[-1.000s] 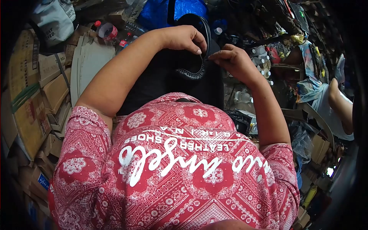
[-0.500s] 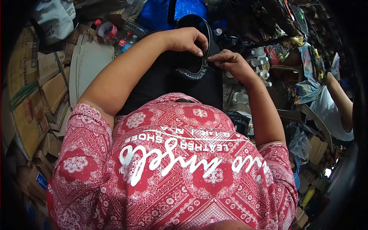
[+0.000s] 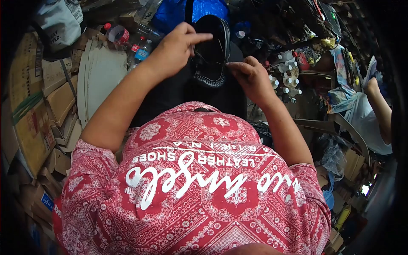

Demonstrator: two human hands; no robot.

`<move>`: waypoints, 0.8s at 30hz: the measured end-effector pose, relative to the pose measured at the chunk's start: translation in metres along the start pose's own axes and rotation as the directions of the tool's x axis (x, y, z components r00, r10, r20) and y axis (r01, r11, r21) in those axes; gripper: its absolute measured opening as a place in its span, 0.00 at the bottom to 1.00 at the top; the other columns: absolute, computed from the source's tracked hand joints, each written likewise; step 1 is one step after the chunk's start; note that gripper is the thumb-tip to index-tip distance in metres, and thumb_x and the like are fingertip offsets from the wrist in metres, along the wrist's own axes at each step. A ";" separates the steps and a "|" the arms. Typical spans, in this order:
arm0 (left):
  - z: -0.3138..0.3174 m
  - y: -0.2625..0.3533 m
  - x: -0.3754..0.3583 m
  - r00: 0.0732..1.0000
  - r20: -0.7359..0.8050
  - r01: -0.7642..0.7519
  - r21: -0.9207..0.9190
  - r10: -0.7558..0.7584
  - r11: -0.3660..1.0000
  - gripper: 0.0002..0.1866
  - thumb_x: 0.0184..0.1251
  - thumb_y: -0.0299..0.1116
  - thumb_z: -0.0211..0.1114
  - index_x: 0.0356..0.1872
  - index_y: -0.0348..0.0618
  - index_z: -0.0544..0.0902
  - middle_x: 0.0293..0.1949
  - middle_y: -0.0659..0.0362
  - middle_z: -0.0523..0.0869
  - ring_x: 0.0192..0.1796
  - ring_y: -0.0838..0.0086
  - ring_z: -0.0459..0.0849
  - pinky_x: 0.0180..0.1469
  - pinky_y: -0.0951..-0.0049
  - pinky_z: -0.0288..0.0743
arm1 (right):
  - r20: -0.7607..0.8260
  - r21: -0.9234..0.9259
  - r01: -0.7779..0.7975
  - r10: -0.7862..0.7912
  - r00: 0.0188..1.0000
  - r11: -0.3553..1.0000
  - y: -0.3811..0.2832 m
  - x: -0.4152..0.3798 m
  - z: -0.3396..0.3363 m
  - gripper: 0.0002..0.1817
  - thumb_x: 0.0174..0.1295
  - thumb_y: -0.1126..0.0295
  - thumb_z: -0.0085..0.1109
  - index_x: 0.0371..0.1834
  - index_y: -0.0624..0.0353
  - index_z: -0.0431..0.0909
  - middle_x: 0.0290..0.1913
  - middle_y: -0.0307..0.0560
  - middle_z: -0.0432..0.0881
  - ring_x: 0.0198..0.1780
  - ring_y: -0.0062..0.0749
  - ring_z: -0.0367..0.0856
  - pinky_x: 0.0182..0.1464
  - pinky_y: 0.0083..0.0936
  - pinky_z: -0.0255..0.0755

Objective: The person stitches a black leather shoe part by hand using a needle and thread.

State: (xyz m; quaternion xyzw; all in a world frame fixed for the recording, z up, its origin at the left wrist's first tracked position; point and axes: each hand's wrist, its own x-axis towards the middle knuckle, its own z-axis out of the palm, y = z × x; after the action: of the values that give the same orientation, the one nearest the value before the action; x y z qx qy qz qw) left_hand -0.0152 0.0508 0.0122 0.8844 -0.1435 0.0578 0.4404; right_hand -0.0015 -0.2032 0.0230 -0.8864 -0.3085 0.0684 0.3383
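A black shoe with a ridged, stitched-looking rim at its near end rests on my dark-clad lap. Pale thread-like strands show inside its dark opening. My left hand is over the shoe's left side, index finger stretched across the opening and the other fingers curled; whatever they hold is hidden. Against the right rim, my right hand has its thumb and forefinger pinched together. Anything between those fingertips is too small to make out.
A blue bag lies beyond the shoe. Plastic bottles and a pale curved panel are at left, beside stacked cardboard. Small white containers stand at right. Another person's arm shows at far right.
My left hand has moved left and up, away from the rim, and its index finger has straightened. My right hand stays by the right rim, slightly lower.
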 end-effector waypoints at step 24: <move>0.018 0.006 -0.029 0.983 0.128 -0.170 0.371 0.131 0.913 0.10 0.55 0.31 0.68 0.39 0.53 0.87 0.29 0.64 0.77 0.44 0.70 0.74 0.54 0.64 0.59 | 0.127 -0.197 0.070 -0.046 0.991 0.978 0.002 0.000 -0.012 0.14 0.56 0.75 0.60 0.44 0.47 0.86 0.31 0.40 0.73 0.39 0.34 0.75 0.47 0.30 0.68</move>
State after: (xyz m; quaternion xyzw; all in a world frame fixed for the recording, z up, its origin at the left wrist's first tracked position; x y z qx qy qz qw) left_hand -0.0452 0.0389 -0.0004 0.9410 -0.2193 0.0737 0.2470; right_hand 0.0033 -0.2115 0.0312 -0.9009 -0.3596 0.0807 0.2293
